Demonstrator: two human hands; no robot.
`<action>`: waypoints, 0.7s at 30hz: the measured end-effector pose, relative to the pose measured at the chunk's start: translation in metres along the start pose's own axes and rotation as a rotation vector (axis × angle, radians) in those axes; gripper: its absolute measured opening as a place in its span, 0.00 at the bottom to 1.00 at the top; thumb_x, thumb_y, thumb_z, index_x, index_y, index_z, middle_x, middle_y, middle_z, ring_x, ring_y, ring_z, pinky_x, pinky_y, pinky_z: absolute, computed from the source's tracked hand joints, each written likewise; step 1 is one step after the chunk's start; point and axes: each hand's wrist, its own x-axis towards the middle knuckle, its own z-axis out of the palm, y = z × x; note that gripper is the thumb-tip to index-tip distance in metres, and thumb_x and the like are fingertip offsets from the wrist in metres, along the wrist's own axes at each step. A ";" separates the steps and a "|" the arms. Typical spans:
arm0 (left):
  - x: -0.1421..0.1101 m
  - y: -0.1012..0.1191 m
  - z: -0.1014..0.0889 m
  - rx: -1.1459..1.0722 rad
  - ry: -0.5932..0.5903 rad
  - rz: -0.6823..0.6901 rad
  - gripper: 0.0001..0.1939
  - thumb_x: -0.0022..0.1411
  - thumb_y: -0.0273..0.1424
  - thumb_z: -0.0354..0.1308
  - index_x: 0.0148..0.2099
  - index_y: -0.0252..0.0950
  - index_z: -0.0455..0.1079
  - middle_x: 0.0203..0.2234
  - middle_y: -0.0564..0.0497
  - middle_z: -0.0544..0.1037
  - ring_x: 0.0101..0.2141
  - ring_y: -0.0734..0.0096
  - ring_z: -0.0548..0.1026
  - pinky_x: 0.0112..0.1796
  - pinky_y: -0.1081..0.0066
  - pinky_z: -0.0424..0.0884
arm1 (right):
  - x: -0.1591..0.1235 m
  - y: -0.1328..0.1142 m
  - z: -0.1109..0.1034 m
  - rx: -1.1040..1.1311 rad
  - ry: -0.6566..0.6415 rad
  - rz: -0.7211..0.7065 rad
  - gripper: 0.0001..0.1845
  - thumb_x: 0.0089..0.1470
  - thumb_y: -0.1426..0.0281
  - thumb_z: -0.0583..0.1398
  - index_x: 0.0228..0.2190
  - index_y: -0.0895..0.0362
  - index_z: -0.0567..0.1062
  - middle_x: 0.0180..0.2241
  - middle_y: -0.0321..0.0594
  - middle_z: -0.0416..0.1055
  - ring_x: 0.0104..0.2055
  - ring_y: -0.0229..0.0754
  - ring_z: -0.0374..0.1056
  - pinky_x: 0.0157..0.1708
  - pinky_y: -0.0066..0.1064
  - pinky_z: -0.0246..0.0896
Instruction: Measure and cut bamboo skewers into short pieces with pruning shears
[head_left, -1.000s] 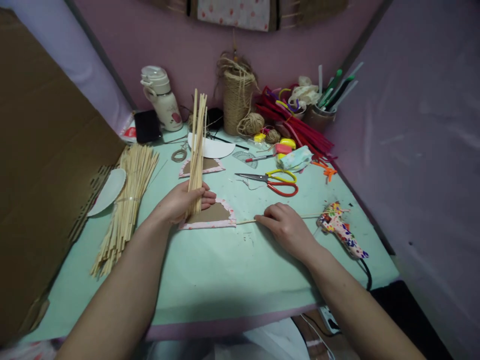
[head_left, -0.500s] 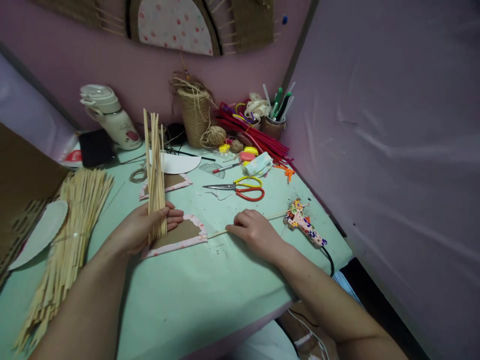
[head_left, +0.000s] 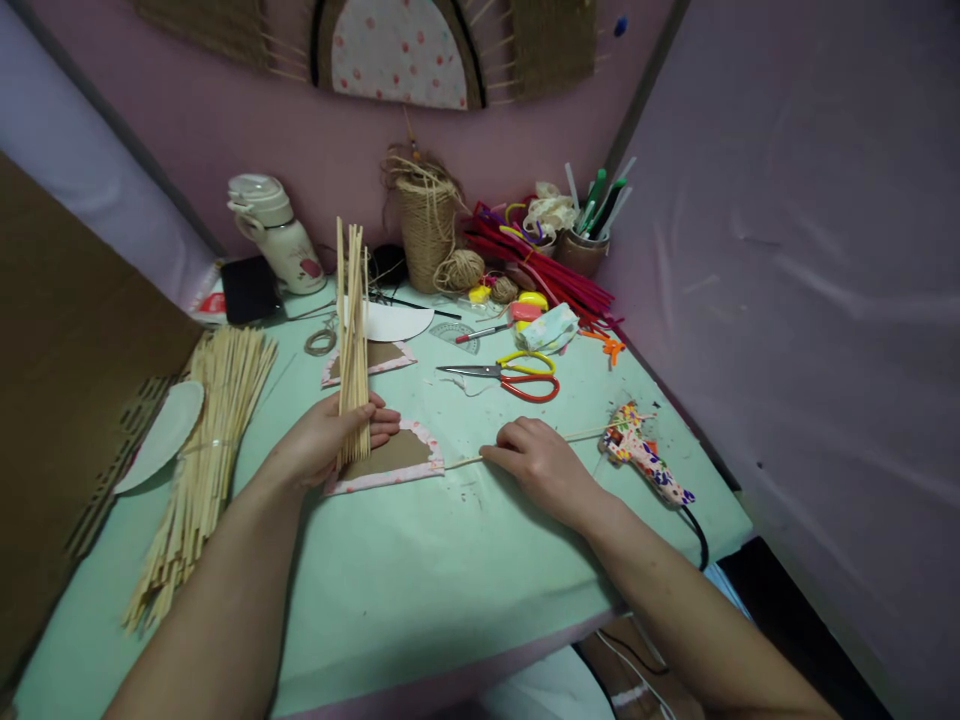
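1. In our left hand [head_left: 321, 436], the thumb presses a handful of sticks [head_left: 354, 340] against the palm, while the fingers stretch out nearly straight. The sticks stand roughly upright, their lower ends over the near cardboard piece [head_left: 401, 452].
2. Our right hand [head_left: 536, 460] is mostly closed, its fingers curled and its fingertips apparently pinching a single stick [head_left: 463, 461]. The underside of the grip is hidden from us.
3. That stick runs left to the right corner of the near cardboard piece, a half-round with a pink-and-white border, and right past our hand to the patterned glue gun [head_left: 639, 458]. We cannot tell whether the stick is fixed at the corner or only meets it.
4. We judge the step in hand to be steadying or lining up this one stick at the corner. The next move seems to call for a light, level right-hand grip and a still left hand, so the loose handful does not slip.
5. Farther out, scissors [head_left: 491, 371] lie on the surface [head_left: 405, 580] beyond our right hand, and a second bordered piece [head_left: 386, 355] lies beyond our left.
6. At far left, we see a larger tied bundle [head_left: 214, 440] beside a white cut plate [head_left: 169, 430].
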 end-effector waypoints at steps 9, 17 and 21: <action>0.000 0.000 0.000 0.011 0.005 -0.005 0.03 0.60 0.23 0.57 0.38 0.31 0.66 0.32 0.41 0.80 0.34 0.68 0.81 0.34 0.76 0.78 | 0.000 0.000 0.000 -0.004 -0.019 0.006 0.11 0.60 0.75 0.57 0.43 0.55 0.76 0.33 0.41 0.69 0.36 0.41 0.58 0.35 0.33 0.50; 0.001 0.000 -0.001 0.011 0.006 -0.010 0.06 0.58 0.24 0.60 0.39 0.31 0.67 0.33 0.39 0.80 0.34 0.66 0.81 0.34 0.76 0.78 | -0.001 0.000 0.000 -0.005 -0.009 0.004 0.10 0.61 0.74 0.57 0.42 0.54 0.76 0.32 0.40 0.69 0.35 0.41 0.58 0.34 0.32 0.49; 0.001 0.000 -0.001 0.003 0.002 0.000 0.06 0.57 0.24 0.60 0.38 0.31 0.67 0.33 0.39 0.80 0.34 0.65 0.81 0.34 0.74 0.78 | -0.001 0.000 0.001 -0.006 -0.015 0.006 0.10 0.61 0.74 0.57 0.42 0.54 0.76 0.32 0.41 0.69 0.35 0.41 0.58 0.34 0.32 0.49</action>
